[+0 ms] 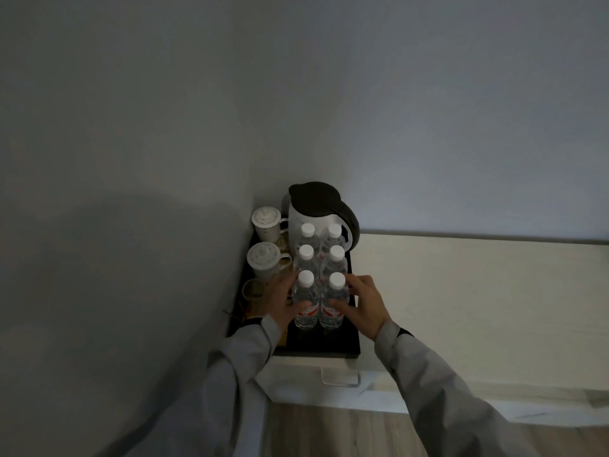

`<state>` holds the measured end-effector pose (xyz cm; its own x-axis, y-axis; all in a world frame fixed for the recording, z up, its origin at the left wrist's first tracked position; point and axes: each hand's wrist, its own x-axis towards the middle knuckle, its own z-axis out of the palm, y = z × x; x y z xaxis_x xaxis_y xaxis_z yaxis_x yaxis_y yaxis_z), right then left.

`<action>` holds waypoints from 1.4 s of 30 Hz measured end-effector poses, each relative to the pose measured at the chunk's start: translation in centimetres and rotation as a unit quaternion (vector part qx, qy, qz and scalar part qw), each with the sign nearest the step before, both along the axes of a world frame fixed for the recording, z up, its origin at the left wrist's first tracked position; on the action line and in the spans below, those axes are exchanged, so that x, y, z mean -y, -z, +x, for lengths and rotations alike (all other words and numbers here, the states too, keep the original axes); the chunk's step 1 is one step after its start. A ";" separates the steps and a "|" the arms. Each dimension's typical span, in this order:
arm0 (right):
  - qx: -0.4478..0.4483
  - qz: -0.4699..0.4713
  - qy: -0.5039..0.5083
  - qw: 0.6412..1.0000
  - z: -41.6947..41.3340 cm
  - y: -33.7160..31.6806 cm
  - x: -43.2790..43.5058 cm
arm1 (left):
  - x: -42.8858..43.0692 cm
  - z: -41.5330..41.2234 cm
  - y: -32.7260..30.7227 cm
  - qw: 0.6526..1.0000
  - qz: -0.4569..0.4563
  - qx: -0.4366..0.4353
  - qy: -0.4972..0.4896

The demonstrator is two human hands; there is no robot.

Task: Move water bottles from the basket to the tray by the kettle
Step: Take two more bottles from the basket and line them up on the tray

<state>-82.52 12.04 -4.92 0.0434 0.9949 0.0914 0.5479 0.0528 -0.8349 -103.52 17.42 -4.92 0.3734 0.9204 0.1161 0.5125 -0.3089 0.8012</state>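
Observation:
Several clear water bottles with white caps stand upright in two rows on the black tray (329, 344), in front of the white kettle (316, 206) with its dark lid. My left hand (283, 301) wraps the front left bottle (305, 298) from the left. My right hand (362, 305) wraps the front right bottle (334, 300) from the right. Both front bottles rest on the tray, side by side and touching. The basket is out of view.
Two white lidded cups (266, 222) (263, 262) and a small paper cup (252, 290) stand along the tray's left side, against the wall. The tray sits on a white cabinet (461, 291) with a drawer handle (341, 379) below. Wooden floor lies beneath.

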 end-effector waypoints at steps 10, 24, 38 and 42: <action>0.006 -0.007 -0.003 1.000 0.2 0.5 0.0 | -0.6 -0.2 0.9 0.999 -0.051 -0.020 0.002; -0.002 -0.004 0.002 1.000 0.2 0.9 -0.2 | -0.5 -0.3 1.3 0.999 -0.036 -0.014 -0.014; 0.013 0.000 0.006 1.000 0.1 0.7 -0.2 | -0.3 -0.4 0.5 0.998 -0.033 -0.048 -0.025; 0.017 -0.005 0.012 1.000 0.0 0.7 -0.3 | -0.1 -0.5 0.2 0.998 -0.037 -0.044 -0.028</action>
<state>-82.53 12.32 -5.60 0.0649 0.9943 0.0840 0.5775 0.0312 -0.8158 -104.03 17.53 -5.14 0.3273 0.9448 0.0163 0.5969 -0.2201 0.7715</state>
